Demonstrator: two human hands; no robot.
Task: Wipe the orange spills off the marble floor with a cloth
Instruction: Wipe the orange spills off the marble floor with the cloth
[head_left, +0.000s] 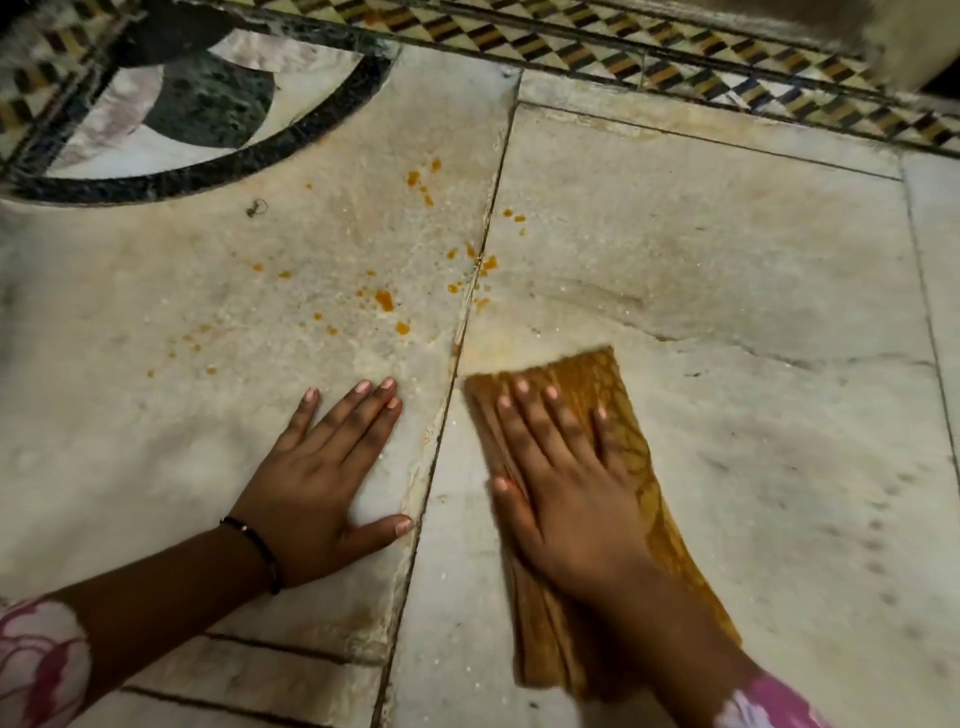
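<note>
While we look down from the head camera, our right hand lies flat on the cloth, fingers straight and spread, pressing the mustard-brown fabric to the marble floor without curling round it. That cloth sits at about five o'clock in the view, folded into a long strip; its near end runs under our forearm, so we cannot tell how it finishes there, and its far edge is blurred. Our left hand rests open and flat on the bare slab at about seven o'clock, just across the dark joint from the cloth, holding nothing; a thin dark band circles its wrist. The orange spills scatter from the centre toward eleven o'clock, apart from the cloth, some sitting right on the joint. A small dark speck at ten o'clock is too small to identify. Pink patterned sleeves are cut off by the lower corners.
</note>
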